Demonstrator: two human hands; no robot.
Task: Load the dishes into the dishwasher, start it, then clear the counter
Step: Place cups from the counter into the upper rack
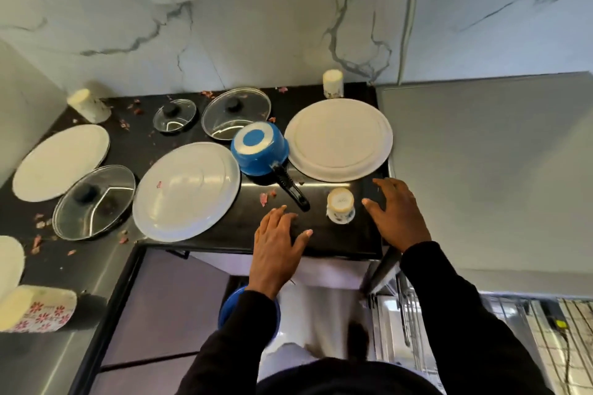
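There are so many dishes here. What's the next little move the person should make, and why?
Probably close the right hand round the upturned cup: it stands just beside that open hand's thumb, nearest of all the dishes, and the left hand is empty too.

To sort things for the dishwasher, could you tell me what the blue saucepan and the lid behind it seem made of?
Blue saucepan: probably enamelled metal, glossy blue coat, black plastic-looking handle. Lid: clear glass, see-through, with metal rim and dark knob.
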